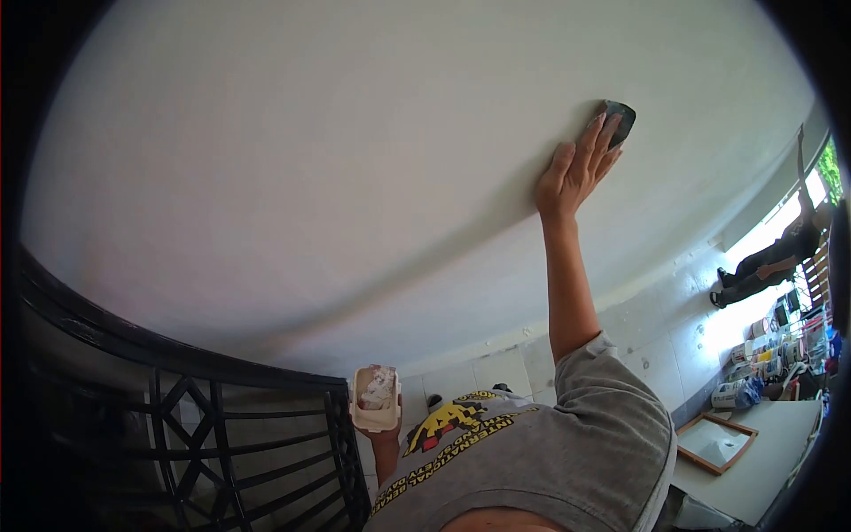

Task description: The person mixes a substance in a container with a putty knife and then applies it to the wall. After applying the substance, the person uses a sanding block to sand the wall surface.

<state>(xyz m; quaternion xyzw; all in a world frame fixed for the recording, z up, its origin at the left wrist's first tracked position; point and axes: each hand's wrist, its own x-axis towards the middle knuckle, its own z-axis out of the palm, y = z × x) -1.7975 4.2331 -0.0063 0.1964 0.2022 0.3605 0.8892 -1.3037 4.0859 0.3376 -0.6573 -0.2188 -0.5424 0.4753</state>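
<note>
My right hand is raised to the pale wall, with its fingers pressed over a dark flat spreader. The spreader lies against the wall, its far edge showing beyond the fingertips. Low on the left, my left hand holds a cream plastic container from below, and most of its fingers are hidden. White putty is lumped inside, toward the container's far end.
A black metal railing stands to the left, close beside the container. On the right, a wood-framed panel lies on a pale board. Several tubs and bags are farther off, near another person reaching up.
</note>
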